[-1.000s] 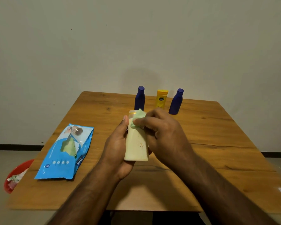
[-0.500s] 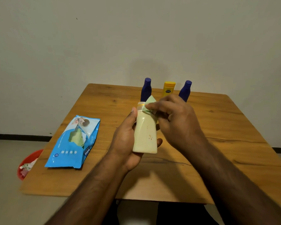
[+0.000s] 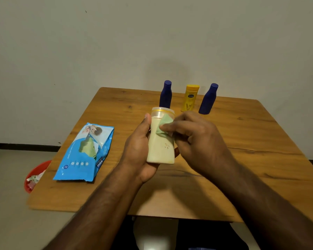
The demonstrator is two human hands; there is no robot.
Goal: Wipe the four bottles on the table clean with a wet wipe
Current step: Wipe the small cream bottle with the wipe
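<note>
Left hand: the left hand [image 3: 140, 150] cradles the cream bottle [image 3: 161, 141] from the 9 o'clock side, thumb lying up along its edge to the cap, fingers curled behind it with tips showing at the bottle's 3 o'clock side.
Right hand: the right hand [image 3: 197, 141] comes in from 4 o'clock, fingertips [image 3: 163, 127] bunched together and pressing the wet wipe [image 3: 163, 128] against the bottle's upper front.
Cream bottle: held above the table's middle, long axis nearly upright, clear cap toward 12 o'clock, flat base toward 6.
Wet wipe: pale green, crumpled, just below the cap.
Other bottles: left blue bottle [image 3: 165, 94], yellow bottle [image 3: 190, 98] and right blue bottle [image 3: 208, 99] stand upright in a row at 12 o'clock, near the far edge.
Wipe pack: the blue wipe pack [image 3: 85, 152] lies flat at 9 o'clock, near the left edge.
Table: the wooden table [image 3: 251, 141] has bare wood from 2 to 5 o'clock.
Floor: a red bin [image 3: 35, 175] sits beyond the left edge at 8 o'clock.
</note>
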